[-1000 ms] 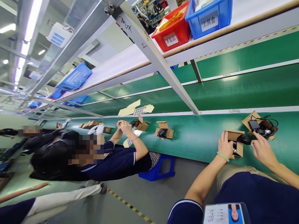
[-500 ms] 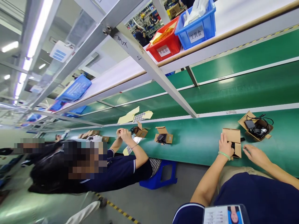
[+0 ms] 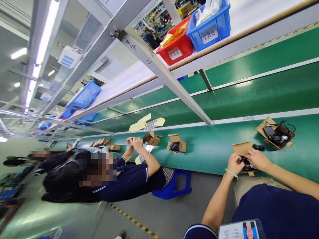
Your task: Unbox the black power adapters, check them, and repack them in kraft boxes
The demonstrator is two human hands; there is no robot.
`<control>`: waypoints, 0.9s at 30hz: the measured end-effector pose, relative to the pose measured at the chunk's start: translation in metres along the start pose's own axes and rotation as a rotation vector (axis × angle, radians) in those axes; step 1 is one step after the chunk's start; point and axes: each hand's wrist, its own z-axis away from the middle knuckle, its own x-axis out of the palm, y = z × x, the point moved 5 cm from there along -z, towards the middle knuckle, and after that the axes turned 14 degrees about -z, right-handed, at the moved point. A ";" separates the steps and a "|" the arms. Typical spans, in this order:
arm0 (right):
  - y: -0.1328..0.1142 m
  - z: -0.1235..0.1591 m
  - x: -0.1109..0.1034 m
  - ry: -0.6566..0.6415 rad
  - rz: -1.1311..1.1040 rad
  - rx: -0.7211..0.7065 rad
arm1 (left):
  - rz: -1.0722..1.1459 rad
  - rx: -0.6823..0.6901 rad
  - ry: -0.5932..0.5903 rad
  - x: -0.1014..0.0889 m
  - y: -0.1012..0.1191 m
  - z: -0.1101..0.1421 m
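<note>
Small cardboard box point(image 3: 241, 148) at the near edge of the green belt point(image 3: 214, 146), flap up. Black item point(image 3: 246, 164) inside it, partly hidden. My left hand point(image 3: 234, 163) grips the box's left side; my right hand point(image 3: 258, 159) is curled over the black item, pressing on it. Small black piece point(image 3: 258, 147) just beyond. Second open box point(image 3: 276, 133) with cables farther right. A co-worker's hands point(image 3: 134, 142) work well apart, to the left.

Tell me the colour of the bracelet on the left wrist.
Pale green bracelet, seen in the head view.
</note>
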 end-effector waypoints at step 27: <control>-0.028 -0.027 0.047 -0.005 0.088 -0.232 | 0.178 0.069 0.000 -0.019 -0.001 0.021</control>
